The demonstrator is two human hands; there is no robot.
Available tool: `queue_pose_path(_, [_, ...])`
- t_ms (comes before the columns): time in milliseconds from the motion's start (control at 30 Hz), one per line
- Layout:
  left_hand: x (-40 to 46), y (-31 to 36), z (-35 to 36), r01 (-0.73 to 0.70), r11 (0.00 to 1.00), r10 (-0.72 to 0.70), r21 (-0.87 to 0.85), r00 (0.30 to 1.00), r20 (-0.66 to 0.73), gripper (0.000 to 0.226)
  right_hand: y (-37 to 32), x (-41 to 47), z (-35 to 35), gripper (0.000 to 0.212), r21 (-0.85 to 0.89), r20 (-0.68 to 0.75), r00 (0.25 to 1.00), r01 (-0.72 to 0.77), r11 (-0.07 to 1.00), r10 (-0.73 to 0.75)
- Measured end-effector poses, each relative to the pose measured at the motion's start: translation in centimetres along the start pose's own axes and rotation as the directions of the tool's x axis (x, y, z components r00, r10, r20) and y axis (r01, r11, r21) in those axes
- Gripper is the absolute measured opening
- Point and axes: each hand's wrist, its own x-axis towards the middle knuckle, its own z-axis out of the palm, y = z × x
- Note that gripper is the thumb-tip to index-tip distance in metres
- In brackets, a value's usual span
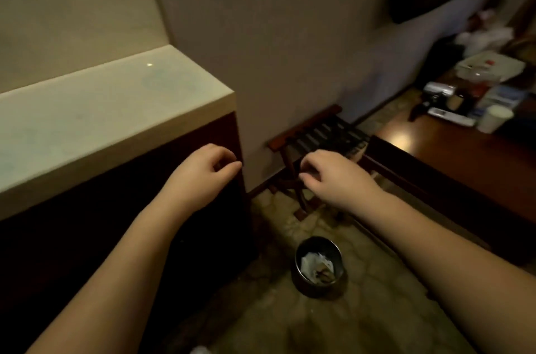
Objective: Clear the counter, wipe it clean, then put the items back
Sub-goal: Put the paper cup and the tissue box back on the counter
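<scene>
Counter [110, 110], left of frame: bare in view. Items [475, 92], right edge: parked on the desk [435, 156]. Your left hand [203, 177] and right hand [333, 177], centre: loosely curled, holding nothing, likely between steps.

Tabletop [95, 110] left; rack [319, 133] against wall, right of it; bin [319, 266] on floor; desk [452, 156] right, cup [494, 119] on it.

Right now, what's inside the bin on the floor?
The round dark bin holds crumpled white paper and some brownish scraps. Anything beneath them, and the bin's bottom, is covered.
</scene>
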Motion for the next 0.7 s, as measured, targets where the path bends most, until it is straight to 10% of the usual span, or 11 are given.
queue_pose_path(300, [3.1,9.0,14.4,-0.178,0.984,0.173,-0.02,0.915,0.364,0.029,14.2,-12.5,3.7,0.031,0.042,0.039,0.904,-0.428,0.903,0.427])
queue_pose_path(700, [11.9,20.4,29.9,-0.377,0.926,0.321,-0.039,0.727,0.607,0.032,30.8,-20.4,4.5,0.026,0.04,0.105,0.589,-0.807,0.589,0.801])
